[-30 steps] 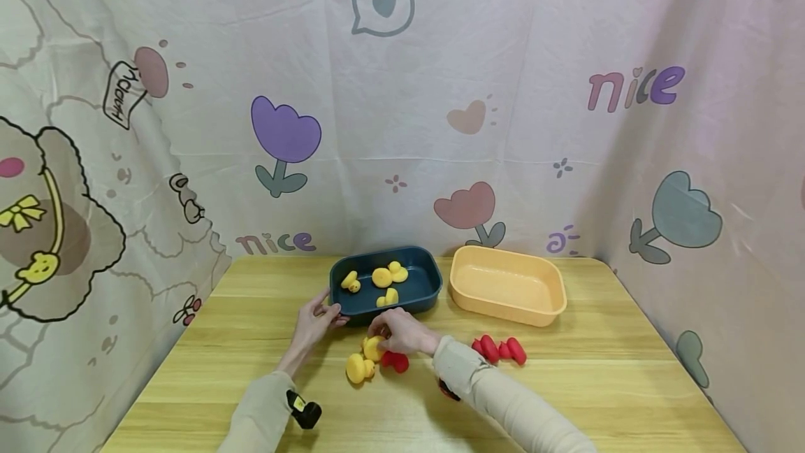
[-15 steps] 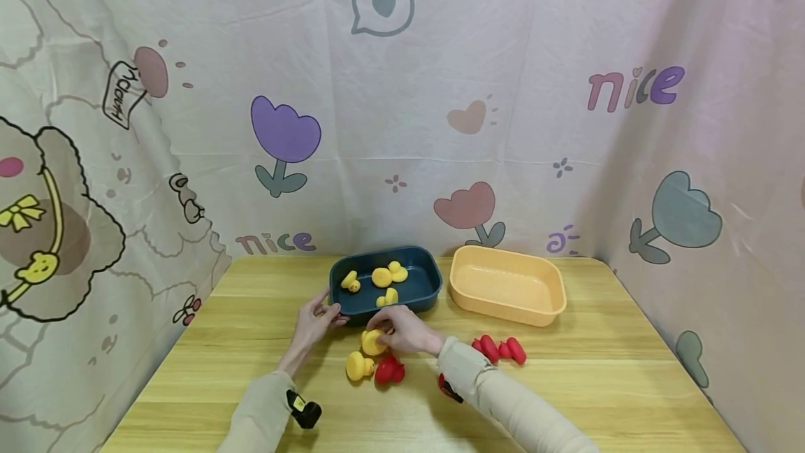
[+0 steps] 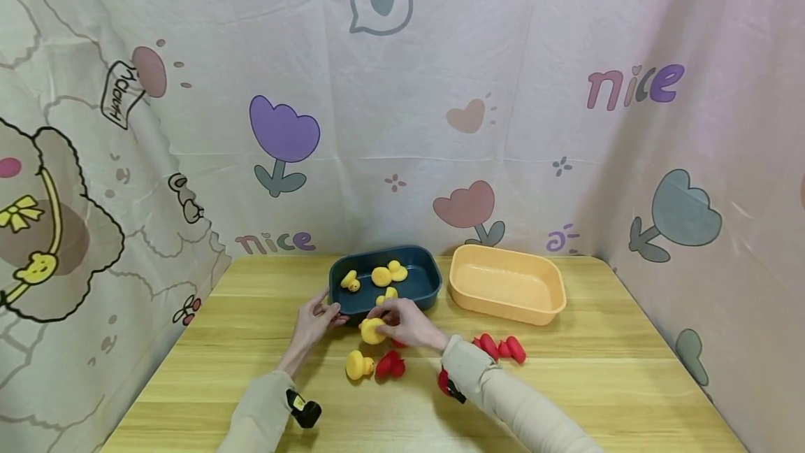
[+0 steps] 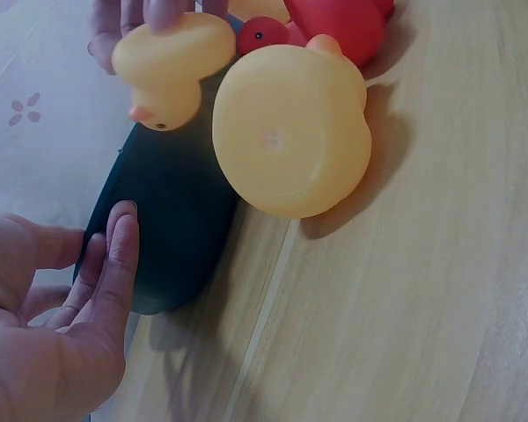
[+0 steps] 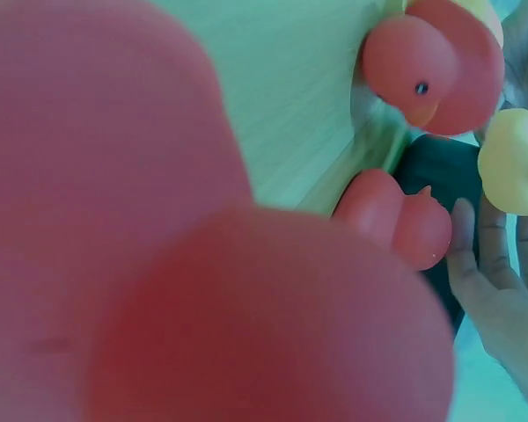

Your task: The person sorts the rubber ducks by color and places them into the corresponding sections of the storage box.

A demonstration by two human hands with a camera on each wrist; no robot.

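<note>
Right hand (image 3: 409, 326) pinching a yellow duck (image 3: 371, 331) at fingertips, lifted off the table (image 3: 597, 369), just at 6 o'clock of the dark tray (image 3: 428, 278) rim. Left hand (image 3: 314, 320) with straight fingers pressed against the tray's 8 o'clock corner, likely steadying it. Another yellow duck (image 3: 356, 365) and red duck (image 3: 391, 365) lying below at 6 o'clock.

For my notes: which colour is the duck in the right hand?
Yellow; the rubber duck shows best in the head view.
</note>
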